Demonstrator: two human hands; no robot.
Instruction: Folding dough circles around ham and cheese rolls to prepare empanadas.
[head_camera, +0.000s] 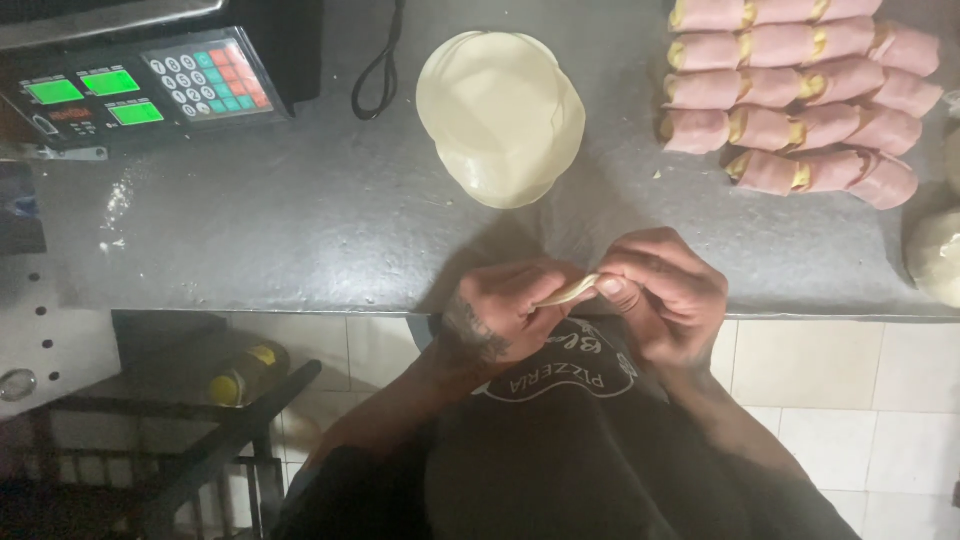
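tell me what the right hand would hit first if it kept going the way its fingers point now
The right hand points its fingers toward the left hand, so it would first press further into the folded dough piece both hands pinch, then meet the left hand's fingers. Depth is hard to judge from above.

dough piece (570, 291): pale cream | dough discs (500, 115): cream | ham rolls (800, 95): pink, yellow ends | counter (300, 220): speckled grey

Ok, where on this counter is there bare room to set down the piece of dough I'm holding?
The widest bare stretch of counter lies between the scale and the stack of dough discs, running to the front edge. A narrower strip sits between the discs and the ham rolls. The right end is crowded with rolls and a dough ball. Both hands pinch the dough piece.
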